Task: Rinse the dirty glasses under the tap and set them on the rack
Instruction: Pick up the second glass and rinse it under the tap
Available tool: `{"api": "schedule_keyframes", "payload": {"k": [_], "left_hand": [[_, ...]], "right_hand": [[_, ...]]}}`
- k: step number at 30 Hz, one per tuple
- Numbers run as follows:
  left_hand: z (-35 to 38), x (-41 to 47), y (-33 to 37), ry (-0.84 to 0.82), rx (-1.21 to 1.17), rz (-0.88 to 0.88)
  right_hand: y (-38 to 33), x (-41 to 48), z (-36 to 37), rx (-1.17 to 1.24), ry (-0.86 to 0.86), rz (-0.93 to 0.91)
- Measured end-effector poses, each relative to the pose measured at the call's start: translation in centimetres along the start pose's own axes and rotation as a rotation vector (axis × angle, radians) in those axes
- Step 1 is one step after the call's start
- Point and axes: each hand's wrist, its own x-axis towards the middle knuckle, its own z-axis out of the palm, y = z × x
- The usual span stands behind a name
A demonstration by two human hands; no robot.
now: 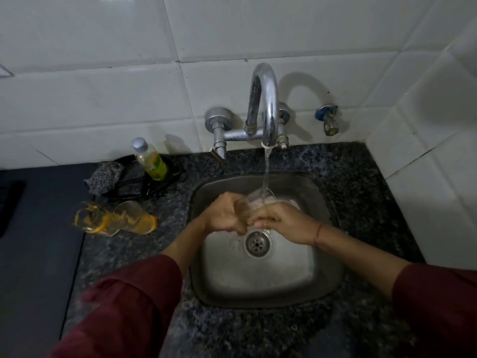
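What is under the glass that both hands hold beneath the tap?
Below the glass lie the drain and bare floor of the sink. The left hand and right hand cover the glass's base and the floor under them.

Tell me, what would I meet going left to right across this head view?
In order: dirty glasses on the counter → left hand → held glass under the running water → right hand → wall valve.

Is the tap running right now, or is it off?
On. Water streams from the tap onto the glass held by the left hand and right hand over the sink.
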Motion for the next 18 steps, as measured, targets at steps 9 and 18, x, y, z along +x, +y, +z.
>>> {"api": "schedule_keyframes", "payload": {"k": [9, 18], "left_hand": [[0.6, 0.4, 0.3, 0.261, 0.097, -0.024], [2.6, 0.4, 0.3, 0.499, 0.258, -0.013]], "right_hand": [[-2.1, 1.6, 1.1, 0.395, 0.182, 0.099], [-2.2, 2.3, 1.4, 0.37, 0.299, 0.176]]}}
